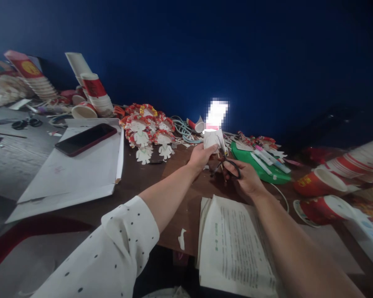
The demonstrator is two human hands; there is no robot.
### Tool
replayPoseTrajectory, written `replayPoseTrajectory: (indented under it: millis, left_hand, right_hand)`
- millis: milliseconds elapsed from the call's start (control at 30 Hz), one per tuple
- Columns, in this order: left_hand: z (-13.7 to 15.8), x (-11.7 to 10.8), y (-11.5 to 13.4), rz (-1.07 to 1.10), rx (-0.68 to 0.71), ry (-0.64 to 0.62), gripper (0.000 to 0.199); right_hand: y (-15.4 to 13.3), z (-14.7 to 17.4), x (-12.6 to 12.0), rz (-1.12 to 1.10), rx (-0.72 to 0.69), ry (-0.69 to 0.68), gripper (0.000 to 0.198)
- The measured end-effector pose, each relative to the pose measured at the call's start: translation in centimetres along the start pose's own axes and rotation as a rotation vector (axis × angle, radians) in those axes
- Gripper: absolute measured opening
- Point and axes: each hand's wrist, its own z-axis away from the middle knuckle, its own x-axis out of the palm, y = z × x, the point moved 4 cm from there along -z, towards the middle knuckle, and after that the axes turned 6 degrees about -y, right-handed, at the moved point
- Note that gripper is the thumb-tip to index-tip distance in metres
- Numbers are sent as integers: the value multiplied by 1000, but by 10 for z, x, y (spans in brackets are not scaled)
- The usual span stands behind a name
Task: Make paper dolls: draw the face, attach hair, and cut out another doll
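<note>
left grip (202, 157) pinches paper (210, 139) at 12 o'clock; right grip (244, 174) holds scissors (238, 171) beside it. trimmed figures (140, 135) cluster on bench (184, 198) at 11 o'clock, apparently done; held paper seems unfinished, amount left unclear.

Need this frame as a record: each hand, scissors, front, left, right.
left_hand: left hand holds white paper piece
right_hand: right hand grips black scissors
scissors_position: beside the paper; cutting contact unclear
front: printed pages, near the table edge
left: dark phone on white sheet; paper cut-out figures between it and the hands
right: pens on green item; red-and-white cups
</note>
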Motion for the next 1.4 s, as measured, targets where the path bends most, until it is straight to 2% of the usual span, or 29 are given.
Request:
replayPoseTrajectory:
  millis: [500, 900, 1233, 1400]
  left_hand:
    - [1, 1, 0, -24, 1, -21, 15]
    - [3, 3, 2, 9, -41, 9, 9]
    - [3, 3, 2, 9, -57, 21, 11]
    - [2, 3, 0, 48, -60, 20, 19]
  right_hand:
    - [2, -2, -2, -1, -15, 8, 48]
    - [-2, -2, -1, 102, -34, 27, 51]
    - [-2, -2, 0, 133, -42, 19, 46]
    - [-7, 1, 2, 155, -25, 42, 49]
